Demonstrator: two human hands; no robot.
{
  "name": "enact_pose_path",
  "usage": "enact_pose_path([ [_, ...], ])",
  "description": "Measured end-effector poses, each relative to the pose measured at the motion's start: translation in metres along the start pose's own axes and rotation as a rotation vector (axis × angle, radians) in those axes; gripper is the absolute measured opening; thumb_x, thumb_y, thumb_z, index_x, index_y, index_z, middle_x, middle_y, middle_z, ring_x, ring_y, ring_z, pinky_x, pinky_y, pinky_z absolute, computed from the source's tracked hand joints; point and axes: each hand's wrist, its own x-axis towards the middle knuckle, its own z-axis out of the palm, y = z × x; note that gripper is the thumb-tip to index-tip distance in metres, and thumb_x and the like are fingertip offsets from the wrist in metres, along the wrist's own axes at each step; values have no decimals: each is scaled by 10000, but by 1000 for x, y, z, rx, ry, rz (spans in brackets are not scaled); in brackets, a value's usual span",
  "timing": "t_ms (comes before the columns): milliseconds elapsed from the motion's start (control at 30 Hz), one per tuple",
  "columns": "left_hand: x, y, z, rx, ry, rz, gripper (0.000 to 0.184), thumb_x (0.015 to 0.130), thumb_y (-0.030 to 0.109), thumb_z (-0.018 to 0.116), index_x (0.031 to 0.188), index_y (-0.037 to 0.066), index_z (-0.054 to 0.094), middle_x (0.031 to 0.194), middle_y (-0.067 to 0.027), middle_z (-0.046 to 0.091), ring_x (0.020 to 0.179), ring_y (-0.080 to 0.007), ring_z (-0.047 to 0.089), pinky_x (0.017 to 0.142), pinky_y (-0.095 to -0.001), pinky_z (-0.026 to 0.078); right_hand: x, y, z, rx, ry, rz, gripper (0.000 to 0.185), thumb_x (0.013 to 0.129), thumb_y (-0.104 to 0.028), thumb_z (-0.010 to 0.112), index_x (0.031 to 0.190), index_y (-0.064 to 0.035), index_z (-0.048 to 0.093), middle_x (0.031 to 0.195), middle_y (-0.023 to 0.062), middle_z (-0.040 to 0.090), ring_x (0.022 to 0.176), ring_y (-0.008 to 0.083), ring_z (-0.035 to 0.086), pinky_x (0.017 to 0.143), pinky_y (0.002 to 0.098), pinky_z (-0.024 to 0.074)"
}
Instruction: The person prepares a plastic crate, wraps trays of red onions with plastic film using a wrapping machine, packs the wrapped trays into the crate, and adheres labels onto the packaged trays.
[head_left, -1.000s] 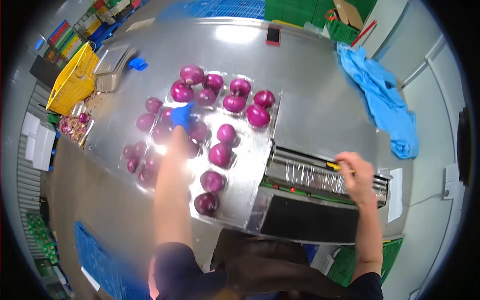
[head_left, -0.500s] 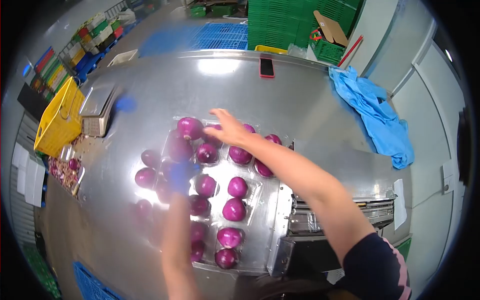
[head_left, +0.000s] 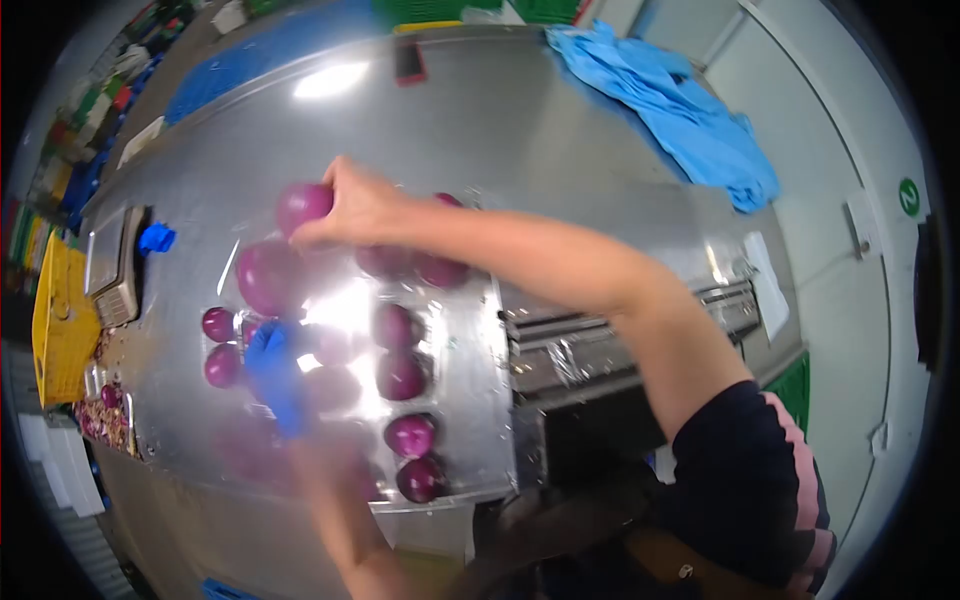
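Observation:
My right hand (head_left: 350, 205), bare, is stretched over to the far left of the onion group, its fingers and thumb round a red onion (head_left: 303, 208). My left hand (head_left: 272, 370), in a blue glove, is over the left part of the group, beside a partly hidden onion. Motion blur hides its fingers. Just below my right hand is a large onion (head_left: 266, 277), also blurred. Pairs of red onions, one pair with a lower onion (head_left: 420, 479) near the front edge, lie on the metal table (head_left: 480, 120). Clear trays under some of them show faintly.
The film wrapping machine (head_left: 570, 362) stands at the right, under my right forearm. Blue cloth (head_left: 670, 110) lies at the back right, and a phone (head_left: 409, 63) at the back. A scale (head_left: 115, 265), blue crumpled item (head_left: 157, 238) and yellow crate (head_left: 65, 325) are at the left.
My right hand has gone from the wrapping machine to the far onions and closed on one. My left hand stays over the left onions. The view has shifted.

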Motion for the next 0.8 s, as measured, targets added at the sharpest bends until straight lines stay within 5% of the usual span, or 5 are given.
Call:
enact_pose_path([
  [233,-61,119,171,-232,-679,-374,118,791,76,588,769,-33,630,636,-113,641,539,-169,622,493,-254,468,-192,65,-184,-329,460,290,919,572,-589,790,1084,133,543,981,259,642,932,327,646,831,350,499],
  [467,-106,121,272,126,-918,-415,171,815,158,593,792,-8,627,661,-94,630,569,-175,613,544,-288,491,-313,135,-236,-250,507,551,849,671,-598,744,1116,96,538,975,245,642,925,314,643,826,365,497],
  [600,-121,115,218,158,-915,-147,250,860,184,611,1072,53,636,1018,-149,649,865,-195,652,752,-311,526,-366,151,-267,51,260,404,608,809,-410,705,1231,-15,516,1090,167,628,892,291,647,786,360,510],
  [700,-126,136,183,776,-756,878,451,797,269,662,1232,172,597,1197,-97,619,1001,-288,605,900,-401,479,-413,163,-303,-678,163,28,494,821,-261,679,1278,-176,512,1300,44,537,847,269,653,715,349,527],
  [800,-129,138,185,1062,-843,1166,790,676,81,662,1400,307,444,1402,-83,452,1139,-278,513,991,-442,405,-420,195,-304,-924,-158,-208,507,804,-151,647,1276,-275,508,1480,-29,339,789,241,654,629,331,532],
])
